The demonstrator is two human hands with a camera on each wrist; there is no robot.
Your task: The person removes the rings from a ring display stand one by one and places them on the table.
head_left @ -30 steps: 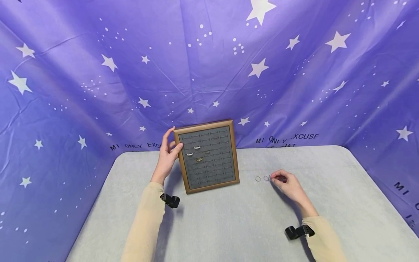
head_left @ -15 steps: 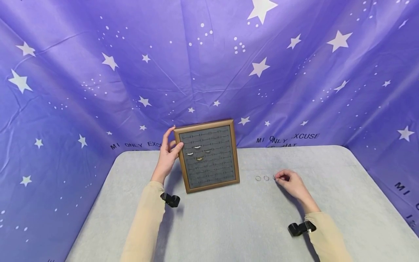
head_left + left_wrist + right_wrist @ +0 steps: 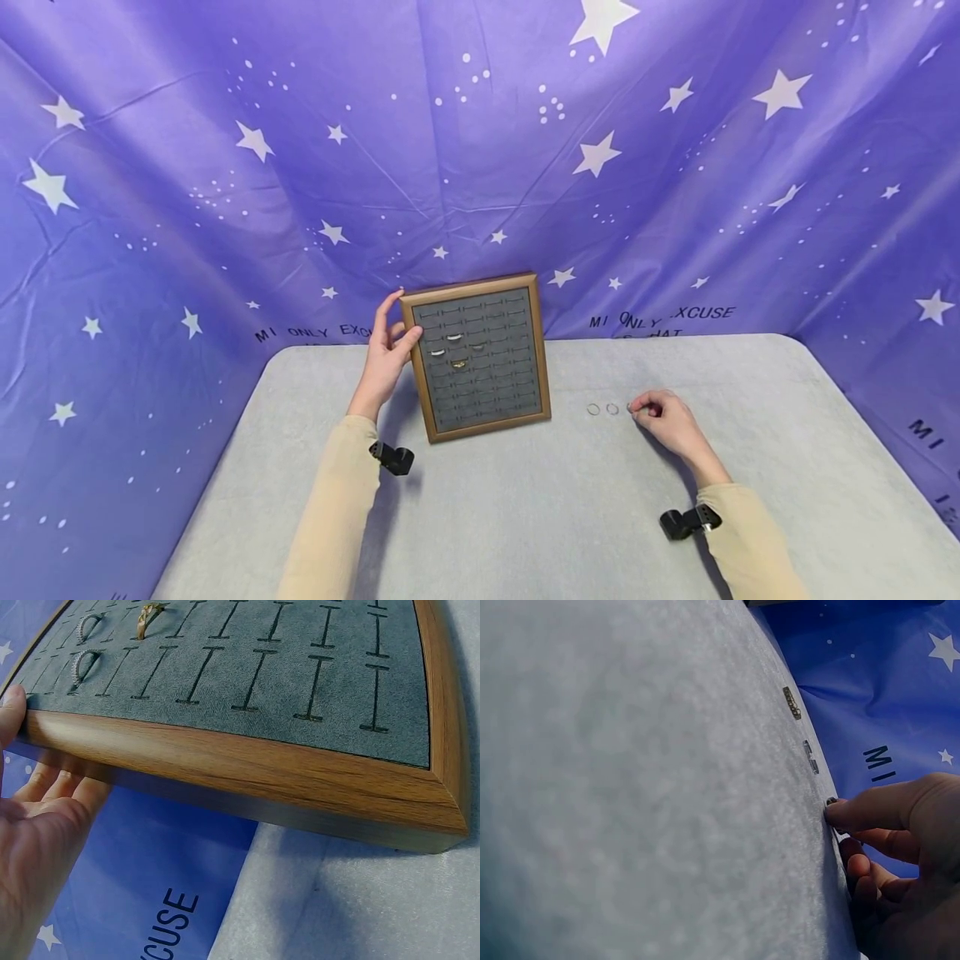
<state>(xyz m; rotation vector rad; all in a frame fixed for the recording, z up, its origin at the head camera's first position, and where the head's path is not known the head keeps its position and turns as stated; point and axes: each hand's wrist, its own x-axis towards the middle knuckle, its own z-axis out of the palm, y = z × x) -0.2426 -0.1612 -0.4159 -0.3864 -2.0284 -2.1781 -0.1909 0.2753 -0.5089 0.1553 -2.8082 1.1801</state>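
Observation:
My left hand [image 3: 384,362] grips the left edge of a ring display board [image 3: 487,427], thumb on the front and fingers behind. The board has a brown wood-grain frame and a dark grey slotted pad, and leans tilted back. Several rings sit in its slots, among them a gold ring [image 3: 148,619] and a silver ring [image 3: 85,666] near the left edge. Low over the table, my right hand [image 3: 672,423] pinches a small ring [image 3: 832,801], mostly hidden by the fingertips. Left of it, two rings stand on the table: a silver one [image 3: 811,757] and a darker, gold-toned one [image 3: 792,703].
The table [image 3: 525,517] has a light grey surface with rounded far corners. Purple star-printed cloth [image 3: 480,150] hangs behind it and along both sides. Each wrist wears a black camera, the left camera [image 3: 392,457] close below the board's lower left corner.
My right hand has shifted slightly right, away from the two standing rings, then stays almost still. The left hand and the board hold their place.

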